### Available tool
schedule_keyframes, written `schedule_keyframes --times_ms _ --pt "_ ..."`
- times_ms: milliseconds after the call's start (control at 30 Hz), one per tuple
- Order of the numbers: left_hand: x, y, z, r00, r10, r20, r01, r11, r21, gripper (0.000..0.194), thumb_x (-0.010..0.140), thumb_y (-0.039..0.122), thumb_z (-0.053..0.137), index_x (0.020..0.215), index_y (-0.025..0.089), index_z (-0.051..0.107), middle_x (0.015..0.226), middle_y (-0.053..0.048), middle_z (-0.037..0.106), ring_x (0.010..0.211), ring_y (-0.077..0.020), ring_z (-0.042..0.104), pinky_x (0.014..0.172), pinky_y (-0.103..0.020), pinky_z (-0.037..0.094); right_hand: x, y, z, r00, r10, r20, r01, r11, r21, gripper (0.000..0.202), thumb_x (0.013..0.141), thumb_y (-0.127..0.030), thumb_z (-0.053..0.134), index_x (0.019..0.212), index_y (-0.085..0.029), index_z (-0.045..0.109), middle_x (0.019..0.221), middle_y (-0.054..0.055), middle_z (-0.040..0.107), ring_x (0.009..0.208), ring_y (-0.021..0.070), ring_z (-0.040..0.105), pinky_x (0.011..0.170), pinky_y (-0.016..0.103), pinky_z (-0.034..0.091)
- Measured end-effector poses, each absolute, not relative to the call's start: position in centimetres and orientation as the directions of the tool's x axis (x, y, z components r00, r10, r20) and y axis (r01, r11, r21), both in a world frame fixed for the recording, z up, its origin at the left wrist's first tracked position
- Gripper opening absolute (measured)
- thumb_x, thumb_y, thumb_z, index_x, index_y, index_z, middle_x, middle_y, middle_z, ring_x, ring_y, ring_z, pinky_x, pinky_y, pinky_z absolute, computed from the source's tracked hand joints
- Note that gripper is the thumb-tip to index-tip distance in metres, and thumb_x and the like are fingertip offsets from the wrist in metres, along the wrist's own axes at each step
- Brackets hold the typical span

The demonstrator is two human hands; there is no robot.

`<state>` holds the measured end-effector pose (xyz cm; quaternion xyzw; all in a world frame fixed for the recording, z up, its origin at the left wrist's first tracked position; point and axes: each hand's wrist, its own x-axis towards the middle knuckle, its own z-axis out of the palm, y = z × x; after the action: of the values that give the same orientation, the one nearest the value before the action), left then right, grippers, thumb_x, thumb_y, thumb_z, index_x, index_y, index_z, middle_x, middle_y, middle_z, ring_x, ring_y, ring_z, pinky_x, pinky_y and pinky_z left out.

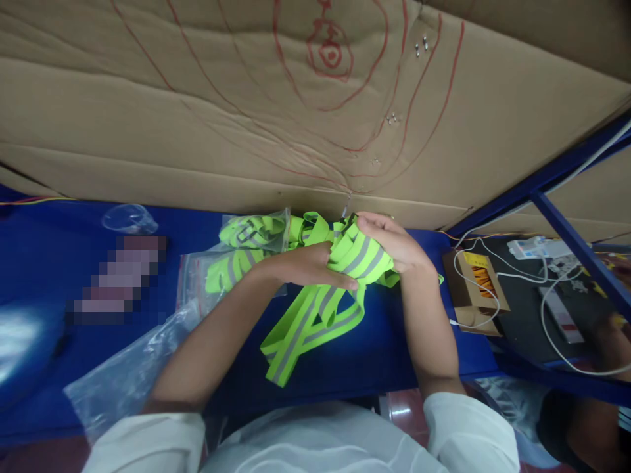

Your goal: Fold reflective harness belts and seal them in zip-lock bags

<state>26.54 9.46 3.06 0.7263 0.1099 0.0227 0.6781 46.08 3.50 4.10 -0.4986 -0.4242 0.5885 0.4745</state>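
Both my hands grip a bundle of neon-green reflective strap (362,256) with a grey stripe, folded in several layers. My left hand (310,266) closes on its left side, thumb along the lower edge. My right hand (389,240) wraps the upper right side. A loose loop of the strap hangs toward me over the blue table. Behind and left of my left hand lie more green straps (308,230), some inside clear plastic bags (276,230).
An empty-looking clear bag (133,368) lies by my left forearm. A cardboard wall (197,144) with red drawn lines closes off the back. To the right are a small cardboard box (473,282), white cables (542,295), a blue metal frame (582,243) and part of another person (591,427).
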Motion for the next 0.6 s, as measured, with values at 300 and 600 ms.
schedule_keyframes --times_ms 300,600 --pt "26.2 9.8 2.7 0.954 0.293 -0.062 0.093 -0.095 0.991 0.041 0.083 0.040 0.078 0.116 0.017 0.070 0.109 -0.005 0.075 0.098 -0.0220 0.070 0.086 -0.029 0.054 45.2 2.9 4.9 0.146 0.977 0.159 0.374 0.094 -0.923 0.041 0.089 -0.061 0.071 0.093 -0.021 0.071 0.088 -0.001 0.071 0.078 0.0142 0.063 0.069 0.025 0.048" --pt "28.2 9.7 -0.2 0.882 0.442 -0.162 0.102 0.157 0.982 0.038 0.071 0.036 0.091 0.100 0.016 0.076 0.096 -0.003 0.076 0.090 -0.0210 0.070 0.077 -0.027 0.052 47.4 2.3 4.9 -0.300 0.949 -0.102 0.723 0.156 -0.673 0.046 0.092 -0.067 0.063 0.096 -0.022 0.067 0.088 0.002 0.071 0.078 0.0203 0.064 0.069 0.031 0.047"
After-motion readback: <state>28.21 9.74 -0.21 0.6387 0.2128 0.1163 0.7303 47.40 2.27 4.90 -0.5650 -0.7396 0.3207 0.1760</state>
